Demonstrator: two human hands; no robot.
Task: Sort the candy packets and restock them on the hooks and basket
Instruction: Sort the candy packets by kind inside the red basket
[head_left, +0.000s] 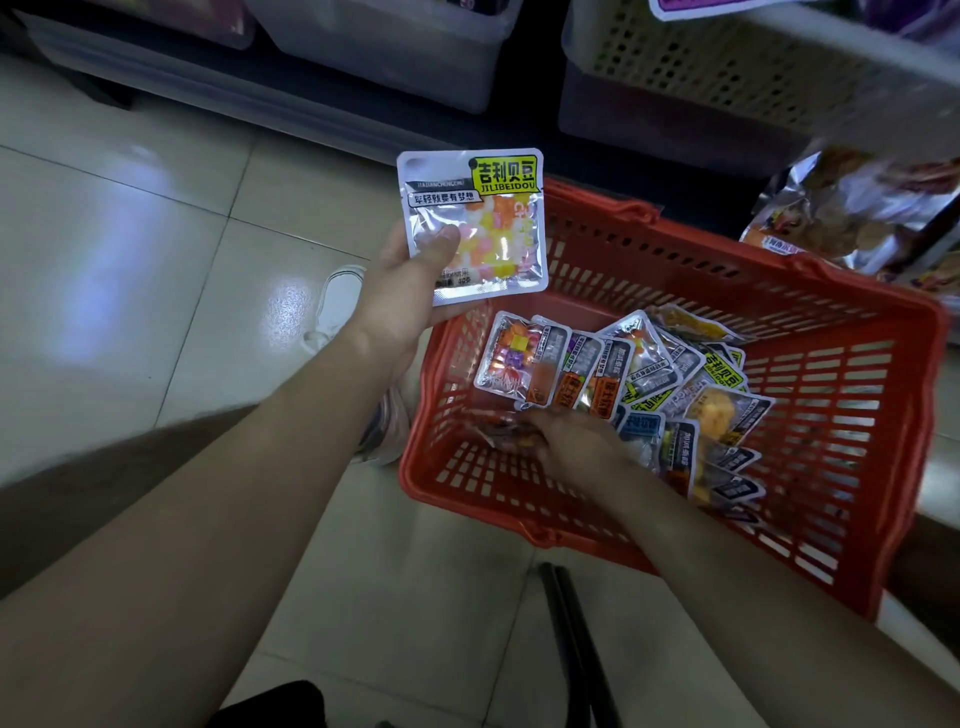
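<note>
A red plastic shopping basket (878, 395) sits on the tiled floor and holds a loose pile of several candy packets (649, 374). My left hand (410, 275) holds up one silver packet with a yellow label (483, 208) above the basket's left corner, thumb pressed on its front. My right hand (566, 441) reaches down into the basket at the near edge of the pile, and its fingers are on a dark packet (506, 431); motion blur hides how they grip it.
Grey and beige perforated bins (727, 67) line the low shelf ahead. Foil snack bags (852, 213) hang or lean at the right. A white shoe (337, 306) stands left of the basket, and two black bars (576, 649) lie on the floor near me.
</note>
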